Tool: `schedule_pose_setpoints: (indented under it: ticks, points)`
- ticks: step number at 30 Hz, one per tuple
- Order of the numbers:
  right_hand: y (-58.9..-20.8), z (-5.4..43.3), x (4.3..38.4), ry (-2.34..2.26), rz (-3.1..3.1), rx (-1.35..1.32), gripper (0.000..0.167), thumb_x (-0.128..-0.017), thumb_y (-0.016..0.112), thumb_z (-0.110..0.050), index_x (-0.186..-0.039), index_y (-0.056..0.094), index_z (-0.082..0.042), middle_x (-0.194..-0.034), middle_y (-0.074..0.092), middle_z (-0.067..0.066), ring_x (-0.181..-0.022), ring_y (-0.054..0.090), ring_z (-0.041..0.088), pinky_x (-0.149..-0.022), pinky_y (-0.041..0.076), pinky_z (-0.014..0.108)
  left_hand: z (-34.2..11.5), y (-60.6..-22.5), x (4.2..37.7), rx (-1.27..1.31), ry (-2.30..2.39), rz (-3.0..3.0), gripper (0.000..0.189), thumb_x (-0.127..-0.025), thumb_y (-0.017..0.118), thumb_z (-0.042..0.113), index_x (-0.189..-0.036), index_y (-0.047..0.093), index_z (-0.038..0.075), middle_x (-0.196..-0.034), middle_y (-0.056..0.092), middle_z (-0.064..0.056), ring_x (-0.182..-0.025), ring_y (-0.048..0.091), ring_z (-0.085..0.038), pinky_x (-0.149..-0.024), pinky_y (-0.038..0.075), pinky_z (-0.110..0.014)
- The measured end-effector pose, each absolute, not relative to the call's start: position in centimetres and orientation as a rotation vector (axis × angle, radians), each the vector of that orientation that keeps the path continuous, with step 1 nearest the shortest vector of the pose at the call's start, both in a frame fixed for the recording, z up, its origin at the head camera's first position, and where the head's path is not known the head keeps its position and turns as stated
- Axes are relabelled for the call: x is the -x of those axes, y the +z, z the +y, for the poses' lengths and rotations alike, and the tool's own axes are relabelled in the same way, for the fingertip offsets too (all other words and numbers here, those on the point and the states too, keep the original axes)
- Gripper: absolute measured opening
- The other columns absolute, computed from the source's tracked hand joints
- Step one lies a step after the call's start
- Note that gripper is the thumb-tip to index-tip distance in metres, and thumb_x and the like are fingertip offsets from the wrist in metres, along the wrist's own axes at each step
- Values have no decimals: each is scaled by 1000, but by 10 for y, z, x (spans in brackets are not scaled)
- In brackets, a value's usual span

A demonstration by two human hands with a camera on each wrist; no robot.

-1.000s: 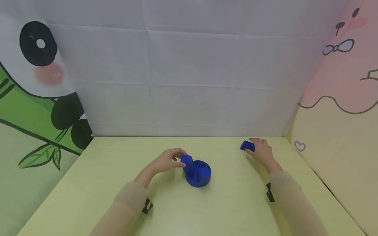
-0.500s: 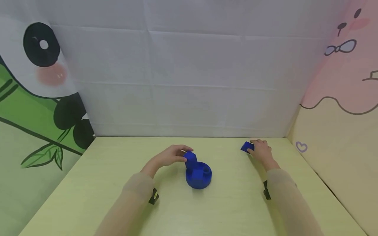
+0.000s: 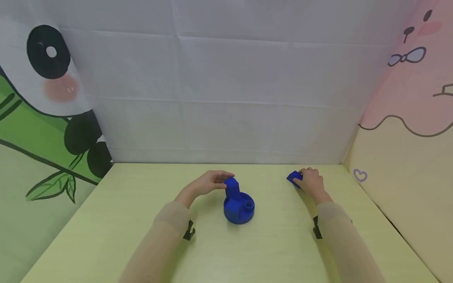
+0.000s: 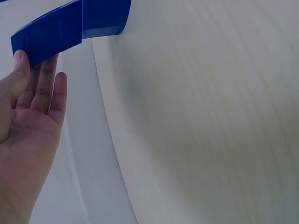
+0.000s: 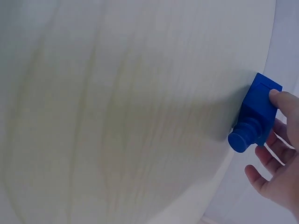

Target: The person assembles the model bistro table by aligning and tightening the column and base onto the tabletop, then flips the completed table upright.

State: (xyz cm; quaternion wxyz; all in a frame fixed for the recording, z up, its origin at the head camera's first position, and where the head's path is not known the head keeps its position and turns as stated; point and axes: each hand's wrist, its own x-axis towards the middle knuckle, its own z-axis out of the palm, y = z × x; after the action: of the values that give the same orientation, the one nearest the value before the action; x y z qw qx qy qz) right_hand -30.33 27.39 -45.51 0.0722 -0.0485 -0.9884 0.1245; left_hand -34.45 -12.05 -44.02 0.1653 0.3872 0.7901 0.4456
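Observation:
My left hand (image 3: 209, 182) pinches the top of an upright blue block (image 3: 232, 188) between thumb and fingers. That block stands at the far side of a round blue base (image 3: 239, 221) with a raised rim. On the base also show a lower blocky part (image 3: 232, 208) and a short round tube (image 3: 249, 204) with an open top. In the left wrist view the thumb lies against the end of the blue block (image 4: 49, 35). Off to the right, my right hand (image 3: 312, 182) grips a separate blue angular piece (image 3: 294, 177). The right wrist view shows a round peg (image 5: 243, 136) sticking out of this piece.
The pale yellow table (image 3: 269, 251) ends at a white cloth backdrop (image 3: 226, 98). Panels with cartoon prints, a green one (image 3: 39, 129) and a pink and cream one (image 3: 407, 157), stand at either side.
The round base has turned, its lower block swinging to the front left and the tube to the right. My left hand has moved away and rightward with the upright block. The right hand has hardly moved.

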Motion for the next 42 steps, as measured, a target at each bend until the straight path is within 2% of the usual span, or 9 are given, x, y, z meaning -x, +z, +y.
schedule_pose_setpoints:
  ticks: [5, 10, 14, 17, 20, 24, 29, 34, 42]
  points:
    - [-452, 275, 300, 396, -2965, 136, 49, -91, 61, -32, -122, 55, 6, -117, 54, 30, -110, 45, 47, -85, 40, 61, -120, -435, 332, -1070, 1227, 2329, 49, -94, 59, 15, -139, 43, 6, -138, 49, -14, -120, 53, -29, -97, 46, -39]
    - [-445, 277, 297, 505, -2923, 112, 49, -90, 62, -30, -120, 55, 8, -113, 55, 29, -107, 50, 45, -85, 43, 59, -119, -428, 312, -950, 1221, 2542, 45, -93, 61, 20, -134, 49, 4, -123, 59, -15, -109, 59, -29, -90, 50, -41]
    - [-436, 274, 291, 663, -2848, 77, 48, -88, 64, -27, -118, 55, 9, -110, 58, 28, -98, 57, 39, -81, 48, 51, -118, -426, 296, -785, 1251, 2698, 40, -92, 61, 24, -127, 55, 7, -111, 65, -9, -101, 62, -24, -83, 52, -38]
    - [-428, 271, 285, 782, -2787, 55, 47, -88, 64, -25, -118, 53, 9, -109, 58, 27, -92, 59, 36, -71, 54, 42, -117, -426, 283, -693, 1308, 2757, 38, -92, 61, 29, -125, 57, 9, -108, 66, -5, -98, 62, -21, -81, 52, -36]
    - [-420, 265, 277, 860, -2742, 55, 47, -87, 64, -23, -120, 51, 7, -107, 58, 25, -91, 58, 35, -66, 56, 37, -115, -427, 271, -638, 1385, 2777, 40, -92, 61, 34, -124, 57, 11, -106, 66, -2, -95, 61, -18, -78, 52, -34]
    - [-410, 256, 268, 896, -2698, 51, 46, -87, 65, -23, -119, 50, 6, -105, 57, 23, -93, 55, 34, -71, 54, 39, -111, -429, 255, -608, 1481, 2777, 47, -89, 63, 40, -124, 56, 10, -104, 66, -3, -93, 61, -17, -76, 52, -33]
    - [-397, 239, 254, 985, -2626, 53, 46, -86, 67, -22, -120, 49, 4, -106, 59, 22, -96, 54, 33, -79, 47, 41, -104, -429, 236, -570, 1526, 2752, 61, -82, 69, 47, -128, 52, 9, -110, 62, -8, -99, 58, -21, -79, 50, -35]
    - [-390, 219, 240, 1124, -2551, 25, 46, -86, 69, -24, -120, 50, 2, -107, 62, 21, -99, 58, 31, -82, 47, 39, -97, -431, 222, -575, 1522, 2752, 71, -76, 76, 45, -128, 49, 6, -113, 59, -11, -99, 56, -22, -78, 49, -35]
    - [-398, 189, 226, 1289, -2464, -73, 44, -83, 73, -25, -116, 52, -4, -105, 65, 13, -98, 62, 23, -77, 48, 18, -91, -438, 212, -585, 1488, 2749, 67, -73, 80, 41, -120, 49, 4, -104, 55, -7, -93, 55, -24, -75, 48, -32]
